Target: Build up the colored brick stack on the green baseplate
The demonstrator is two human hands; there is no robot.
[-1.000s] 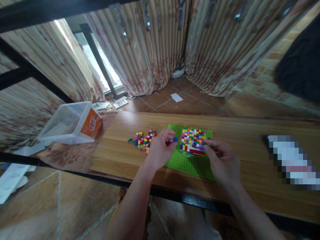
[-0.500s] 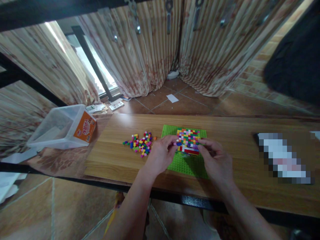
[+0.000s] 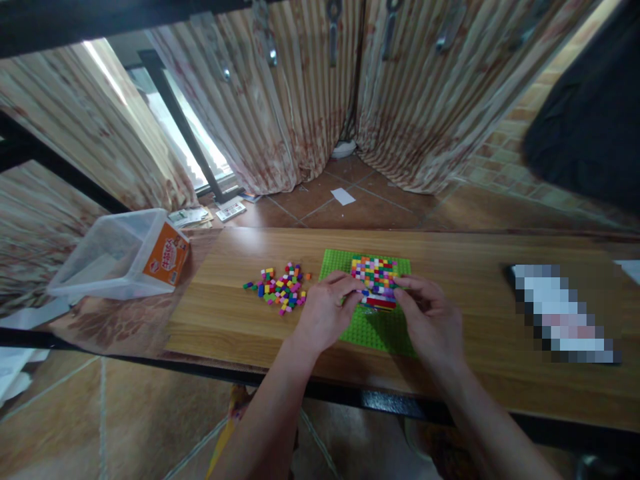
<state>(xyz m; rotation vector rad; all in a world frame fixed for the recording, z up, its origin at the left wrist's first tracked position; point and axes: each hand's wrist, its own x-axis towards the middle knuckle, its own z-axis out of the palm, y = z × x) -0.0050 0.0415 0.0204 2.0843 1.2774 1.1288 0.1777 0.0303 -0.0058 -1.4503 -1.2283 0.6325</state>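
Note:
A block built from many small coloured building bricks (image 3: 375,272) stands on a green studded baseplate (image 3: 375,330). Its top is a patchwork of colours, and red and white rows show on the near side. My left hand (image 3: 327,310) is closed, thumb and index finger pinched at the block's near left corner around a small brick that the fingertips mostly hide. At the block's right side, my right hand (image 3: 435,317) grips the edge between thumb and fingers. Left of the baseplate lies a loose pile of small bricks (image 3: 283,288) in mixed colours.
The wooden table (image 3: 215,320) carries all of this. A pixelated flat object (image 3: 563,313) lies at its right. A clear plastic bin (image 3: 115,257) with an orange label stands past the left end. Curtains (image 3: 300,100) hang behind, and a paper (image 3: 343,196) is on the floor.
My left hand has moved slightly right, bringing its pinched fingertips from just beside the block onto its near left corner. My right hand stays at the right side. The view shifts slightly.

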